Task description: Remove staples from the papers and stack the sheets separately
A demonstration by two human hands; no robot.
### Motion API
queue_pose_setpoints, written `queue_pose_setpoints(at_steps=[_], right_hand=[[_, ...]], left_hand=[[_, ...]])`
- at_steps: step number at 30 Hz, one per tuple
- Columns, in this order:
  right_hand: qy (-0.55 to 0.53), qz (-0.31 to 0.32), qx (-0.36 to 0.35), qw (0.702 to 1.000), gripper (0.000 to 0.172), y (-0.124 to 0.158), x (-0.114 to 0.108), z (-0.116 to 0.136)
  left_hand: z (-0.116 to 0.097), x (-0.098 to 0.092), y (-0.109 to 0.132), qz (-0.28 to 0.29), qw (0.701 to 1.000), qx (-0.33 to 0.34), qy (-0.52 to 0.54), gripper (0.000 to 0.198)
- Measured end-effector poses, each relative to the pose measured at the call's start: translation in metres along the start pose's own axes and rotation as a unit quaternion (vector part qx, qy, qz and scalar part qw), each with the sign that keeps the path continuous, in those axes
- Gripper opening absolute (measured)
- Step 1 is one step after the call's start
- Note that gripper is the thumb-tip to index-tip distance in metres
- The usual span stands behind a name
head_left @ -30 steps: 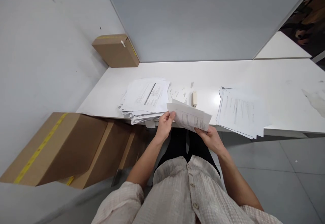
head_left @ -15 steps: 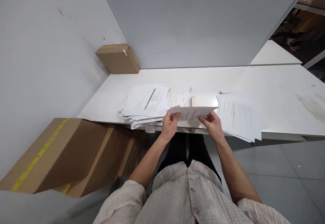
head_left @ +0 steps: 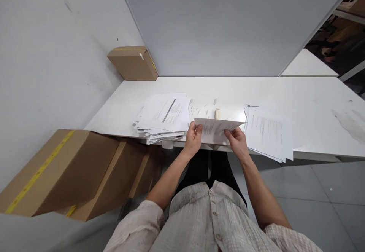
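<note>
My left hand (head_left: 193, 139) and my right hand (head_left: 236, 141) both pinch a thin set of printed sheets (head_left: 215, 129), held above the front edge of the white table (head_left: 308, 99). The left hand grips its left edge, the right hand its lower right edge. A thick, uneven pile of papers (head_left: 164, 117) lies on the table just left of my hands. A flatter stack of printed sheets (head_left: 267, 133) lies just right of them and overhangs the table edge. A small cream-coloured object (head_left: 218, 113), perhaps a stapler, sits on the table behind the held sheets.
A closed cardboard box (head_left: 132, 63) stands in the table's far left corner against the grey partition. Large cardboard boxes (head_left: 62, 170) with yellow tape sit on the floor left of my legs. Small paper scraps (head_left: 203, 109) lie near the stapler.
The held sheets rose from a tilted position below the table edge to table level. My right hand moved up and left along them. The camera view shifted slightly.
</note>
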State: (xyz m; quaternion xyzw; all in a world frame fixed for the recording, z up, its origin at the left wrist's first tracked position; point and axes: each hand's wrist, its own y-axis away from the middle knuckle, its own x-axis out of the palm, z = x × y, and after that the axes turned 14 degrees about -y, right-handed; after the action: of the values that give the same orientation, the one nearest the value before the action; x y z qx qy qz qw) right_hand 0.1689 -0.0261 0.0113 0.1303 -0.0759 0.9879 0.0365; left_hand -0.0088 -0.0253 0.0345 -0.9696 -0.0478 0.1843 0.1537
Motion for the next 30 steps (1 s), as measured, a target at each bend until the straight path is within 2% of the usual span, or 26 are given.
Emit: queue_pose_setpoints(at_steps=[5,10,16,23,27,30], right_hand=[[-0.01,0.0,-0.024,1.0,0.033,-0.001,0.001,-0.001],[0.003,0.001,-0.006,1.0,0.033,-0.001,0.001,-0.004],[0.021,0.0,-0.029,0.999,0.027,-0.001,0.001,0.001],[0.025,-0.003,-0.002,1.0,0.029,-0.001,-0.004,-0.01],[0.03,0.008,-0.002,1.0,0.029,0.002,-0.006,-0.001],[0.039,0.023,0.029,0.999,0.034,0.01,-0.007,0.01]], left_hand=[[-0.004,0.001,-0.003,-0.019,1.0,0.009,0.01,0.028],[-0.002,0.001,-0.005,-0.011,0.999,-0.016,0.041,0.029],[-0.003,-0.001,-0.008,-0.01,0.998,-0.034,0.058,0.03],[0.007,0.005,-0.011,0.006,0.995,-0.064,0.079,0.031],[0.003,0.002,-0.012,-0.001,0.994,-0.071,0.08,0.028],[0.0,0.001,-0.009,0.002,0.99,-0.103,0.099,0.028]])
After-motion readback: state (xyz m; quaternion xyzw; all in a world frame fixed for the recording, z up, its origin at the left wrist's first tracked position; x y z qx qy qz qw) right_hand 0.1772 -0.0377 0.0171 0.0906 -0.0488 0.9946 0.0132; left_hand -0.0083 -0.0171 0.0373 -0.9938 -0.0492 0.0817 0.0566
